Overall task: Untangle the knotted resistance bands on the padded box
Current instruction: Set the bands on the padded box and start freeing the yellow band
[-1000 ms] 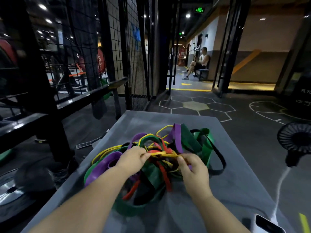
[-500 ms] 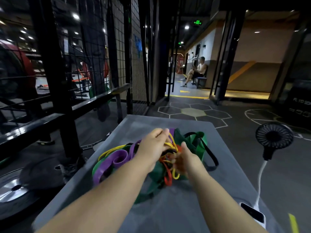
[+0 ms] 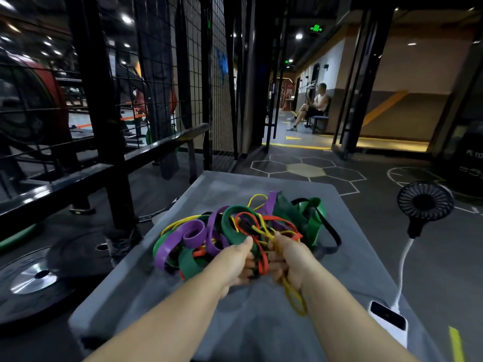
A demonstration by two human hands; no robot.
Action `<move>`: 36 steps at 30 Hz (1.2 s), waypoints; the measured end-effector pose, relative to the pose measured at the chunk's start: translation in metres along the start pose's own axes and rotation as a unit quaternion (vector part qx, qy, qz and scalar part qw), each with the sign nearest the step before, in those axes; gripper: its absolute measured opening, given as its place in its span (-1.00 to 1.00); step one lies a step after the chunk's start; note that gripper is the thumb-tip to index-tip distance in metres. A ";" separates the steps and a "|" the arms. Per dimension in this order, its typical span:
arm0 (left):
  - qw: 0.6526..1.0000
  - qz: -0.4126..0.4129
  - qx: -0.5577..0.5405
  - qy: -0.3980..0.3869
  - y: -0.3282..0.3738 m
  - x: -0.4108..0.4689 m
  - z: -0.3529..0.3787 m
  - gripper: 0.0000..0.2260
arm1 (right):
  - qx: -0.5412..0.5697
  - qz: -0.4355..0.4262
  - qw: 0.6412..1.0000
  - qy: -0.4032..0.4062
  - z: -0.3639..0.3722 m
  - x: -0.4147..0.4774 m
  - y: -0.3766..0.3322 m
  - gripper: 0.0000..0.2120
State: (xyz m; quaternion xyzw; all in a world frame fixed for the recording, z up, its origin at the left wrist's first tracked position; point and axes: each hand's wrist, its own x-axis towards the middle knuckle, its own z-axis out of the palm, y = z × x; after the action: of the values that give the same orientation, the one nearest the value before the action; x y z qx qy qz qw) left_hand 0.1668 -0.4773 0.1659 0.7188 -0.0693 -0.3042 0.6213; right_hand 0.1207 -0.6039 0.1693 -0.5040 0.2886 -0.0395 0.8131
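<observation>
A knotted heap of resistance bands [image 3: 235, 231], purple, green, red, yellow and black, lies on the grey padded box [image 3: 352, 262]. My left hand [image 3: 235, 262] grips bands at the heap's near edge, a red band [image 3: 262, 259] running down beside its fingers. My right hand [image 3: 290, 257] holds a thin yellow band [image 3: 294, 296], whose loop hangs down past the wrist. Both hands sit close together at the near side of the heap.
A small black fan [image 3: 424, 202] stands at the box's right edge, its white cable running to a white power bank [image 3: 389, 321] on the box's near right. Black rack posts [image 3: 104, 113] and weight plates [image 3: 34, 278] stand to the left. A person sits far off in the corridor.
Both hands have pulled back toward me from the middle of the heap to its near edge. A loop of yellow band now hangs below my right hand.
</observation>
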 end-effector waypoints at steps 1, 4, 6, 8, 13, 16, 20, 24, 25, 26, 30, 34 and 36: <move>1.000 -0.007 -0.008 0.008 0.003 0.003 0.000 -0.58 | -0.042 -0.004 0.999 -0.017 0.003 -0.007 0.006 -0.60; 0.997 -0.050 -0.053 -0.010 0.012 0.008 0.002 -0.52 | -0.155 0.002 0.984 -0.084 0.006 -0.027 0.025 -0.59; 0.992 -0.081 -0.074 -0.056 0.016 0.012 0.004 -0.53 | -0.216 0.014 0.968 -0.130 0.005 -0.036 0.036 -0.60; 0.984 -0.099 -0.117 -0.090 0.016 0.017 0.006 -0.57 | -0.243 0.004 0.955 -0.170 0.001 -0.042 0.044 -0.63; 0.997 -0.061 -0.043 -0.032 0.005 0.012 0.004 -0.74 | -0.223 0.038 0.966 -0.126 -0.022 -0.027 0.044 -0.39; 0.998 -0.020 0.029 -0.057 -0.003 -0.002 0.005 -0.78 | -0.138 0.053 0.985 -0.087 -0.026 -0.010 0.037 -0.29; 0.987 0.037 0.082 -0.135 -0.006 -0.034 0.011 -0.81 | -0.007 0.068 0.986 -0.151 -0.019 -0.001 0.028 -0.38; 0.958 0.069 0.176 -0.215 -0.008 -0.048 0.006 -0.79 | 0.136 0.088 0.976 -0.143 -0.015 -0.002 0.014 -0.50; 0.954 0.068 0.188 -0.221 -0.010 -0.046 0.003 -0.79 | 0.154 0.088 0.976 -0.129 -0.015 0.001 0.013 -0.53; 0.953 0.064 0.195 -0.224 -0.012 -0.043 -0.001 -0.78 | 0.157 0.089 0.977 -0.116 -0.015 0.002 0.012 -0.55; 0.965 0.003 0.182 -0.186 -0.021 -0.023 -0.010 -0.54 | 0.082 0.075 0.992 -0.058 -0.009 0.006 0.015 -0.68; 0.991 -0.022 0.079 -0.102 -0.020 -0.002 -0.010 -0.40 | -0.055 0.053 0.997 -0.029 -0.007 -0.005 0.015 -0.65; 0.993 -0.035 0.014 -0.112 -0.015 0.004 -0.009 -0.41 | -0.095 0.061 0.993 -0.029 -0.004 -0.015 0.014 -0.62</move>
State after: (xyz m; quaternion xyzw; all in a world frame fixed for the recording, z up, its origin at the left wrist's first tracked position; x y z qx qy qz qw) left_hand 0.1706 -0.4684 0.1504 0.6908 -0.1176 -0.4029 0.5887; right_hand 0.1028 -0.5950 0.1625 -0.5614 0.2976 0.0522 0.7704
